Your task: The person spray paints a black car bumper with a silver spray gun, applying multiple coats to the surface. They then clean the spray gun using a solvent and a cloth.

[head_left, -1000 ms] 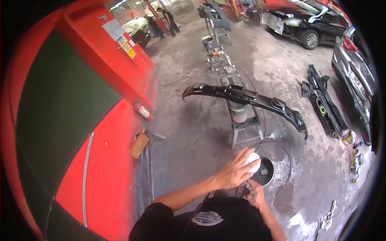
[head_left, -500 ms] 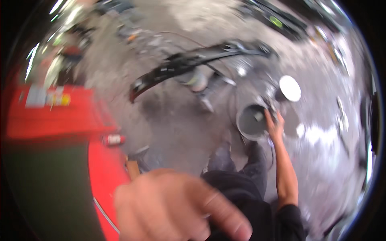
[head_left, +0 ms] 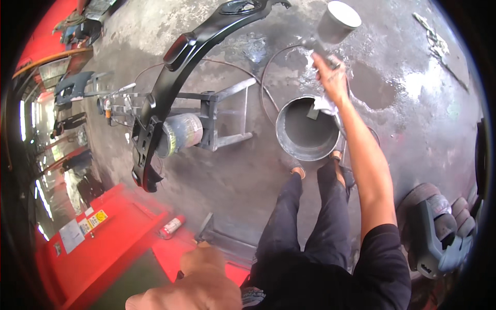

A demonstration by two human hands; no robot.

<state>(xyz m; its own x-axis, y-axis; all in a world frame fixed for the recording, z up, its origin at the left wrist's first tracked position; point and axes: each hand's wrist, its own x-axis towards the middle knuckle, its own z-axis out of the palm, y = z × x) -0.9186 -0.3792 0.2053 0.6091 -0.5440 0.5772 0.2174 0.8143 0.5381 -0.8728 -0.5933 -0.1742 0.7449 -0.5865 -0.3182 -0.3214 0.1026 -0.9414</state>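
Note:
My right hand [head_left: 332,80], its arm stretched forward, grips a spray gun [head_left: 321,50] with a grey cup [head_left: 338,25] under a white lid. A hose hangs from it along my forearm. Below that hand, a large grey bucket [head_left: 281,126] stands before my feet, with a white rag or paper [head_left: 324,105] and a small grey flat piece [head_left: 312,112] at its far right rim. Low and close, my left hand [head_left: 194,281] is blurred with its fingers curled; what they hold, if anything, is hidden. A red panel [head_left: 111,232] lies beyond it.
A long black car bumper [head_left: 178,77] rests over a metal stand [head_left: 209,121], beside a paint-stained pail [head_left: 183,133]. A thin hose [head_left: 264,77] loops across the floor. A red-and-white can [head_left: 171,227] lies near the red panel. Grey bumper-like parts [head_left: 439,227] are at the right.
My right hand and the spray gun have moved forward, away from the bucket. My left hand has dropped lower and further left. The view has turned, with the bumper now further left.

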